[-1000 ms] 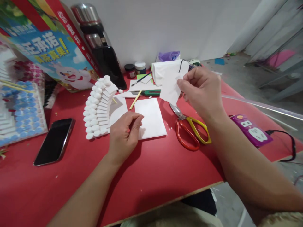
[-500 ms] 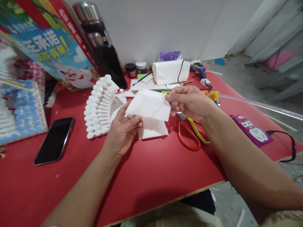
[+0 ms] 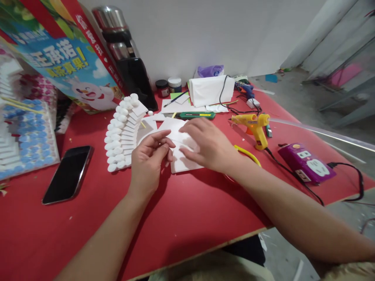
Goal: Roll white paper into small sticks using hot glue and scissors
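Before two jars (image 3: 175,85), right hand (image 3: 208,146) has its grip spread over paper (image 3: 183,163); left hand's (image 3: 150,158) I cannot tell.

Two hands, two small jars, one each of most other things.
Counting from the yellow hot-glue gun (image 3: 256,127), the only yellow one: one purple power socket (image 3: 306,164) to its right; one pair of scissors (image 3: 249,154) just in front, mostly hidden; left of it, two bare hands, one left hand (image 3: 148,160) and one right hand (image 3: 209,147), over white paper sheets (image 3: 182,164) too overlapped to count. Behind it and to the left are one green utility knife (image 3: 197,115), one paintbrush (image 3: 176,98), one purple packet (image 3: 210,71) and two jars, one dark-lidded jar (image 3: 162,89) and one white-lidded jar (image 3: 175,85). Far left: one fan-shaped white piece (image 3: 126,134), one smartphone (image 3: 68,175), one printed carton (image 3: 68,58).
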`<state>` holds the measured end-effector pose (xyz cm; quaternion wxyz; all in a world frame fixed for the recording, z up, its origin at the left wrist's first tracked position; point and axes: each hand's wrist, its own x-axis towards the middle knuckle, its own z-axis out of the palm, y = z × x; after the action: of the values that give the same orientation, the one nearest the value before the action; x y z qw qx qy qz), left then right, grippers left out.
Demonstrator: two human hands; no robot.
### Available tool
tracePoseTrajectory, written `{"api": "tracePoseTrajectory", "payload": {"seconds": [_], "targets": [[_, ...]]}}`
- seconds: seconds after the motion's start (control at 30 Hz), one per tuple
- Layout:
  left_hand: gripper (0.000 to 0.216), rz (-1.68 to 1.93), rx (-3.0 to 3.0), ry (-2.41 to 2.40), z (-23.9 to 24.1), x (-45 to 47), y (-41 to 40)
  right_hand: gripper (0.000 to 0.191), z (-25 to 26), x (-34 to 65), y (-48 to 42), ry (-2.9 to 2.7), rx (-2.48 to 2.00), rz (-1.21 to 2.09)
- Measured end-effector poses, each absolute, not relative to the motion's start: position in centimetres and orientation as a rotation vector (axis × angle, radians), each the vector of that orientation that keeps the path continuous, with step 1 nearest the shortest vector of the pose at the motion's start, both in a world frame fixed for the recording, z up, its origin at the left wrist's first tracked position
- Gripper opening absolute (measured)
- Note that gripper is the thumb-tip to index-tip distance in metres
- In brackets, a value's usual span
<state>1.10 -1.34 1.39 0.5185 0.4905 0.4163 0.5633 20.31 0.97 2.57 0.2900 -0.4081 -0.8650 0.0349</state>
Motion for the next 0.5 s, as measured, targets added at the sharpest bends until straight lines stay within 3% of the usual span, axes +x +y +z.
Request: {"api": "tracePoseTrajectory", "payload": {"seconds": [0.13, 0.37, 0.5], "targets": [[0.025, 1.366, 1.225, 1.038, 1.2, 1.2, -1.5, 0.036, 1.8, 19.3, 0.7, -2.462, -1.311, 0.103], [0.024, 1.358, 1.274, 1.079, 1.0, 1.4, -1.7, 0.016, 1.0, 19.9, 2.4, -2.457, -1.506, 0.017], [0.024, 1.388, 1.275, 1.091, 1.0, 1.3, -1.7, 0.022, 2.6, 22.0, 2.8, -2.076, -1.416, 0.113]]}}
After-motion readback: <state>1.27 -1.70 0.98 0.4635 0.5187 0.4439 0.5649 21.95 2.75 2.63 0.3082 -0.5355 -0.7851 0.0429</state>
